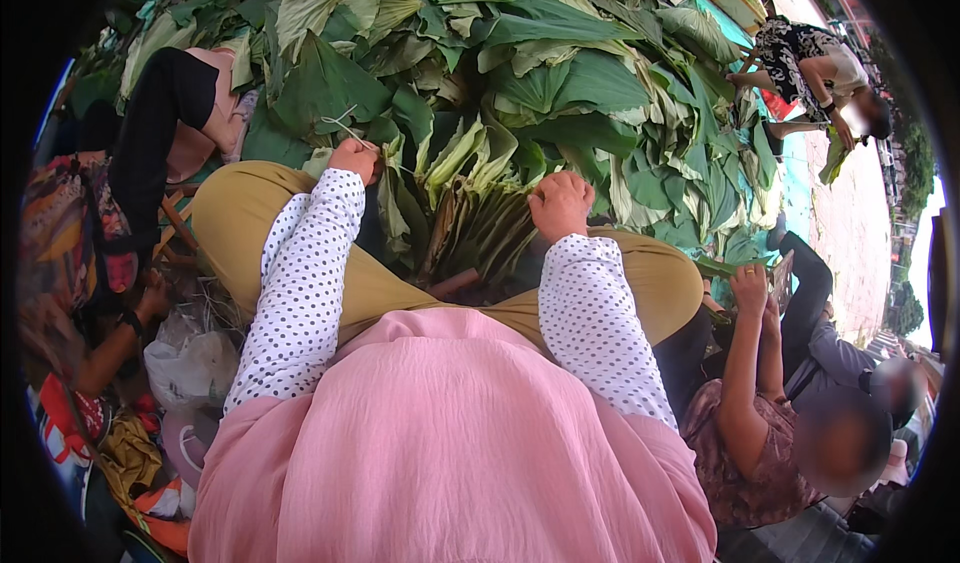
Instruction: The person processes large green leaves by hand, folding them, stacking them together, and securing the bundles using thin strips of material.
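Observation:
Between my knees stands a bundle of folded green leaves (480, 228), its creased edges fanned toward me; they look like lotus leaves. My left hand (356, 159), at the bundle's left, is closed in a pinch around a thin pale string (340, 120) whose loose end sticks up past the fingers. On the bundle's right side, my right hand (562, 206) presses with curled fingers against the folded leaves; its fingertips are partly hidden. Both forearms wear white sleeves with dark dots.
A wide heap of loose leaves (560, 93) spreads in front of me. At right, a seated co-worker's hands (750, 288) hold a leaf; farther off, a bending person (835, 73) holds another. More people sit close at left, beside a white plastic bag (190, 358).

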Available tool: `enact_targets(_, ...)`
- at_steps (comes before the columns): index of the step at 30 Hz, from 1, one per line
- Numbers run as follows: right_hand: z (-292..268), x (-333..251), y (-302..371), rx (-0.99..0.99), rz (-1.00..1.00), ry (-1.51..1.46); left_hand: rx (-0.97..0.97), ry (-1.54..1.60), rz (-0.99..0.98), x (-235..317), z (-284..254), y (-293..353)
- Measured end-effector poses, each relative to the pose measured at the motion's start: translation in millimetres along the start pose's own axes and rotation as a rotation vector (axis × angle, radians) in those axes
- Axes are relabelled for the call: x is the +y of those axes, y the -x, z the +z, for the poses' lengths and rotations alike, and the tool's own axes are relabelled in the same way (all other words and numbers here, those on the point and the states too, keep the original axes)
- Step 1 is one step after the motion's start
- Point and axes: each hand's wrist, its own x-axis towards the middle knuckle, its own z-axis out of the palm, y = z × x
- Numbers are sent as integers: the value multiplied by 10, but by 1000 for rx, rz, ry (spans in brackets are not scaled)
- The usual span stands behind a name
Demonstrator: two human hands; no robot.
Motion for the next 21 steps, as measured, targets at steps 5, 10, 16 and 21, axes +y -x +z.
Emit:
enact_targets(5, -9, -30, 41, 5, 109, 71, 10, 51, -24, -25, -9, 27)
enact_targets(10, 93, 39, 55, 76, -3, -19, 21, 26, -17, -30, -13, 35)
enact_targets(16, 79, 184, -16, 31, -32, 16, -6, 40, -9, 43, 97, -46)
enact_targets(21, -55, -107, -148, 54, -80, -64, 24, 124, 19, 120, -107, -18)
